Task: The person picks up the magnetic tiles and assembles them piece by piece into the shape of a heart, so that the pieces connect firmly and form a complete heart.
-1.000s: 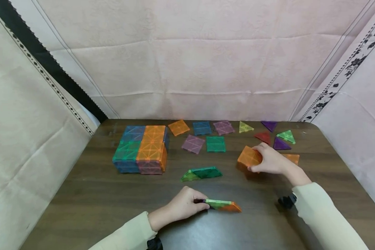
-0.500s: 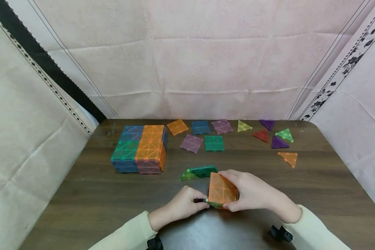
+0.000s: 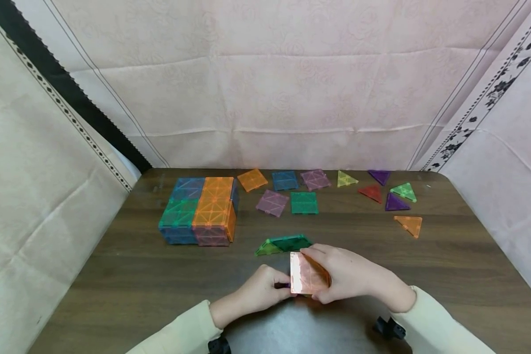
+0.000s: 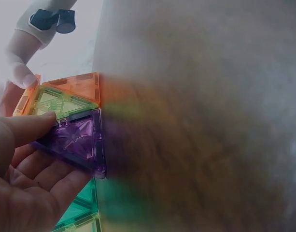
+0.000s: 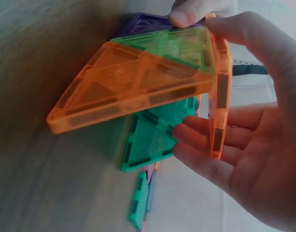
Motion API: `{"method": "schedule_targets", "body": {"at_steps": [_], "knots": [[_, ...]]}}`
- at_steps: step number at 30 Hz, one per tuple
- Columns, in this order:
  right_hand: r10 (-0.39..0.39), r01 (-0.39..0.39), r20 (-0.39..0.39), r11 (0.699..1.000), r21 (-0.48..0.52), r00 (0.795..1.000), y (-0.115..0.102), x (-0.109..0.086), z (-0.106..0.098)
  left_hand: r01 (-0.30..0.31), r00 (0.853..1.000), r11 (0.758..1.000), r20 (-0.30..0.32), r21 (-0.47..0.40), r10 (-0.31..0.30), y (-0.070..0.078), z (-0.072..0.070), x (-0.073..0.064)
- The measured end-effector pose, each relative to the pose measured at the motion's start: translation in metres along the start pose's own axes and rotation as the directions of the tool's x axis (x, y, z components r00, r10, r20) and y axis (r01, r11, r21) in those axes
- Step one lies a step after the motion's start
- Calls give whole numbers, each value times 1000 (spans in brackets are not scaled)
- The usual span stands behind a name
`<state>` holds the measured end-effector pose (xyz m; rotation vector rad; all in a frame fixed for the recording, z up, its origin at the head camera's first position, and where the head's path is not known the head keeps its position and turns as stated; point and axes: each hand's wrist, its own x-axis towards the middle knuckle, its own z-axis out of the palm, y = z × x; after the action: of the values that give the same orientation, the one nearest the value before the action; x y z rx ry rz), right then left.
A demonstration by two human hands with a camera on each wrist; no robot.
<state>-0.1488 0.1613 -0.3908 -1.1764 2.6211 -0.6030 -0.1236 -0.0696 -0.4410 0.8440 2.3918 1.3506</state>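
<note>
My left hand (image 3: 261, 290) pinches a row of joined magnetic triangle tiles between thumb and fingers. In the left wrist view the row shows a purple triangle (image 4: 75, 140), a light green triangle (image 4: 58, 104) and an orange triangle (image 4: 82, 88). An orange square tile (image 3: 307, 278) is gripped by my right hand (image 3: 354, 275), thumb on one edge and fingers on another. The right wrist view shows this square nearly edge-on, standing against the top edge of the row. Just behind the hands, a joined green piece (image 3: 287, 243) stands on the table.
A block of joined blue, green, orange and pink tiles (image 3: 199, 211) stands at the left. Loose square tiles, such as the green one (image 3: 304, 203), lie behind the hands. Several triangles, including an orange one (image 3: 410, 226), lie at the right. Cloth (image 3: 265, 98) hangs behind the table.
My right hand has brought the orange square from the right side of the table to the triangle row, then tilted it there. My left hand has stayed in place.
</note>
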Motion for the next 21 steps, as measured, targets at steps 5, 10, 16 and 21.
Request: {"method": "schedule_targets", "body": {"at_steps": [5, 10, 16, 21], "knots": [[-8, 7, 15, 999, 50, 1000, 4, 0, -2, 6, 1000, 1000, 24, -22, -5, 0, -1, -2], [-16, 13, 26, 996, 93, 1000, 8, 1, -1, 10, 999, 999, 33, -33, -9, 0, -2, -2], [-27, 23, 23, 991, 128, 999, 6, 0, 1, -3, 1000, 1000, 15, -25, 3, 0, 1, -1], [-13, 11, 17, 991, 136, 1000, 1, -3, 0, 4, 1000, 999, 15, -49, -3, 0, 1, -2]]}}
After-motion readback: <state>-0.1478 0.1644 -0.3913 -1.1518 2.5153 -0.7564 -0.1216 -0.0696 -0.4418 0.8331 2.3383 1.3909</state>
